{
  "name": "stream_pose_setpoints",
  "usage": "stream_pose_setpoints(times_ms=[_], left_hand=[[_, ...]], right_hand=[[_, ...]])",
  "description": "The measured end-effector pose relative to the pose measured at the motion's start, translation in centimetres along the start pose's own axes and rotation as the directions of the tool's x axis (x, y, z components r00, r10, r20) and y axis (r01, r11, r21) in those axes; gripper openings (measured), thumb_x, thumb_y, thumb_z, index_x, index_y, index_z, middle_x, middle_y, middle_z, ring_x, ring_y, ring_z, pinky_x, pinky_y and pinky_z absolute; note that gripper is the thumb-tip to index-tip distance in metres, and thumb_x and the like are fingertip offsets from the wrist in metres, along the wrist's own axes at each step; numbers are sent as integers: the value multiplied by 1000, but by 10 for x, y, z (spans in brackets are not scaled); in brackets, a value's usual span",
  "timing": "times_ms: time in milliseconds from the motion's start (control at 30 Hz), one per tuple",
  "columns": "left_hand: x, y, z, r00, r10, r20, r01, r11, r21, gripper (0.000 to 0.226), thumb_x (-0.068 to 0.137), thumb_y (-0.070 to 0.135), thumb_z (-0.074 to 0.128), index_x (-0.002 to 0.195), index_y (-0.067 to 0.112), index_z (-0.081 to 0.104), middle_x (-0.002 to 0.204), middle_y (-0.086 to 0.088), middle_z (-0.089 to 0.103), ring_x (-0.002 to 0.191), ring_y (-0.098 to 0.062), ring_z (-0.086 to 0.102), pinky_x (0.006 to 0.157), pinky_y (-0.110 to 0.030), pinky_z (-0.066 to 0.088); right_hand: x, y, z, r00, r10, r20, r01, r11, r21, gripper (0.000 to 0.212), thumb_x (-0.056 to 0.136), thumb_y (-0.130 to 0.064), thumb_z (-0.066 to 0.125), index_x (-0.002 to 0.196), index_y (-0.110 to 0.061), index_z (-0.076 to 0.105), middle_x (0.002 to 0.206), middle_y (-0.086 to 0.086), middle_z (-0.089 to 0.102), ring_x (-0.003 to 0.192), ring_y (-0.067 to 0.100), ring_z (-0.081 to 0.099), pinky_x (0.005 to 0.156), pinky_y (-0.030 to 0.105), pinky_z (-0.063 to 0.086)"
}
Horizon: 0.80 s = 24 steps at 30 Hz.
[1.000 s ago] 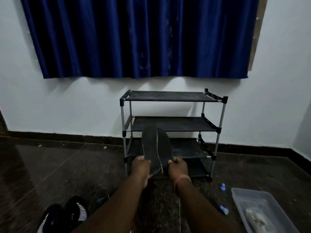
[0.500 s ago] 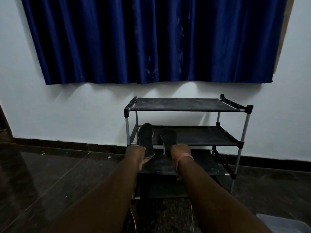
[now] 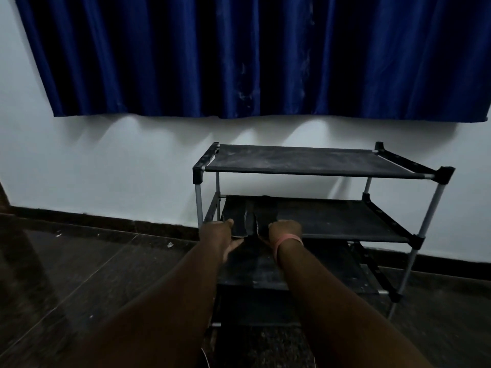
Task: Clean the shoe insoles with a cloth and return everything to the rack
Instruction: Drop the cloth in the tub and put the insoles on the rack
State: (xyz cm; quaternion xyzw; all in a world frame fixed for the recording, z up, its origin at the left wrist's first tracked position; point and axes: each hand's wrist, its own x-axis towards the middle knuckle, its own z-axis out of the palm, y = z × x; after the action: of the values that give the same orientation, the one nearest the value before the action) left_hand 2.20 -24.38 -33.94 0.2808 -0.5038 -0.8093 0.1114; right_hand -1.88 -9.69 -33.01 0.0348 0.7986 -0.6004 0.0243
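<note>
A black shoe rack with several fabric shelves stands against the white wall. Two dark insoles lie side by side at the left end of its second shelf: the left insole and the right insole. My left hand holds the heel end of the left insole, thumb on top. My right hand, with a pink band at the wrist, holds the heel end of the right one; its fingers are hidden behind the hand.
A dark blue curtain hangs above the rack. The floor is dark polished tile with a dark skirting along the wall. The rack's other shelves show nothing on them.
The insoles went from upright and together in front of the rack to flat on the second shelf, side by side. Both arms reached forward and the view moved closer.
</note>
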Motion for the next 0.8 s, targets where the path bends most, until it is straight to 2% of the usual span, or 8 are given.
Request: stream_pose_setpoints(times_ms=[100,200,433,533,600,667,733,800], left_hand=[[5,-2,4,994,44,-99,-31,992,123,52,97,22,65,143,8,44,133,-22,58,107,-37,65,80,-49,62],[8,-9,1,927,328,-180,-195,835,514,61,100,39,56,148,5,42,142,-23,52,123,-42,56,99,-49,53],[-33,-21,3,844,454,-285,-266,817,511,56,101,48,40,137,6,47,132,-25,57,114,-43,60,92,-53,55],[-69,-37,10,854,425,-299,-217,814,539,44,107,29,38,140,0,45,137,-26,55,124,-42,55,101,-39,48],[-96,-52,18,878,386,-284,-180,816,550,40,107,19,38,139,-3,48,137,-23,56,125,-38,54,95,-34,45],[-110,-78,26,924,341,-171,-164,759,630,37,105,17,43,136,0,54,135,-19,59,123,-35,57,91,-30,46],[-112,-118,27,970,234,-71,-111,682,723,32,99,21,53,126,7,62,128,-17,64,116,-35,62,97,-36,53],[-113,-168,30,989,131,-73,-43,715,698,28,87,27,55,109,14,66,113,-17,69,102,-37,68,90,-47,58]], right_hand=[[5,6,6,997,9,-71,-13,999,-49,33,95,-14,56,122,3,61,124,19,64,115,33,62,79,22,49],[-3,13,1,981,-108,-162,84,985,-148,30,92,-21,63,114,-1,66,116,22,68,112,36,63,90,31,48],[-41,38,-41,934,-322,-153,245,892,-380,30,95,-33,55,97,-5,68,102,22,70,101,38,64,81,36,50],[-57,61,-66,942,-300,-149,227,899,-374,29,97,-30,54,94,-5,68,99,21,71,98,38,65,79,35,50],[-69,78,-82,952,-276,-132,209,902,-378,27,97,-28,54,90,-5,67,95,21,71,96,39,65,77,33,49],[-81,98,-99,961,-249,-123,187,907,-377,26,96,-25,55,88,-4,70,95,22,71,95,38,66,77,32,49],[-92,125,-114,971,-205,-124,142,910,-389,27,96,-24,57,93,-2,72,100,25,71,99,38,67,80,33,50],[-105,161,-130,980,-130,-149,56,906,-420,29,95,-24,57,97,0,72,104,26,70,102,39,66,82,34,50]])
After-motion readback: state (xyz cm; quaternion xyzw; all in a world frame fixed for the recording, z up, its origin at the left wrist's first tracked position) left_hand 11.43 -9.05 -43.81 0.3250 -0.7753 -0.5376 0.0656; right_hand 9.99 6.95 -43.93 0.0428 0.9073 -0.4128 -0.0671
